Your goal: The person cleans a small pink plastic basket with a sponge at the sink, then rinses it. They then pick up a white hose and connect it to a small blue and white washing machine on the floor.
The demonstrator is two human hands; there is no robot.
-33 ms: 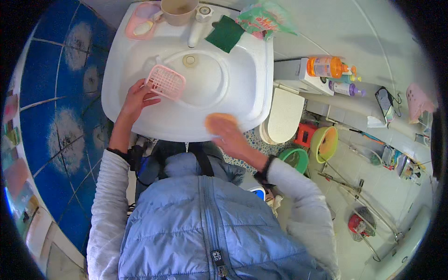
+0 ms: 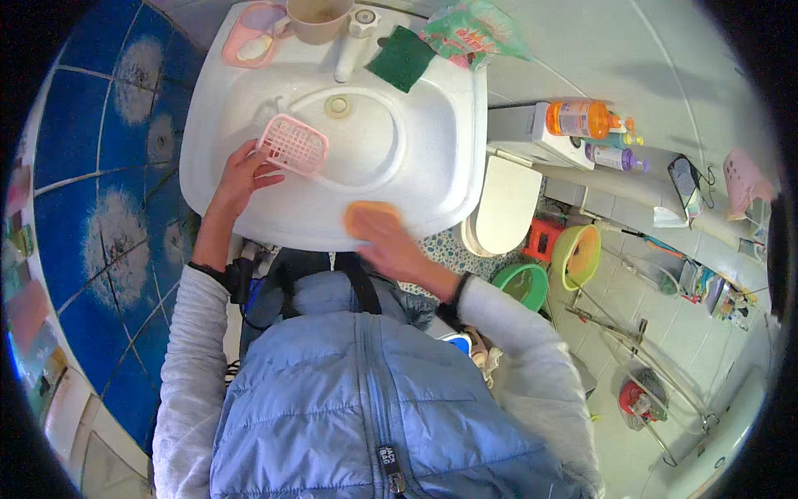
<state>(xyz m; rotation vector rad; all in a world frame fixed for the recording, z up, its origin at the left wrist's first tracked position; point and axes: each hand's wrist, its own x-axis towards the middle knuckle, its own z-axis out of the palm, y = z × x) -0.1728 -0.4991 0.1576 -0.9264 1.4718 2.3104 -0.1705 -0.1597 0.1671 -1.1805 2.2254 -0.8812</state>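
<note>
At the sink [image 2: 220, 204], the pink basket [image 2: 294, 145] slants lengthwise toward near right

Before me, a head-worn fisheye camera looks steeply down from close above its wearer: white sink [image 2: 366, 137] toward eleven o'clock, blue vest [image 2: 332, 391] at six.

The gridded basket [image 2: 295, 146] is pink, the sponge [image 2: 359, 219] orange, the sink [image 2: 209, 125] white.

L hand [image 2: 239, 181] w/ fingers [image 2: 268, 180] bent, R hand [image 2: 389, 247] blurred, prob. palm-down, forearms [image 2: 198, 349] fwd
</note>
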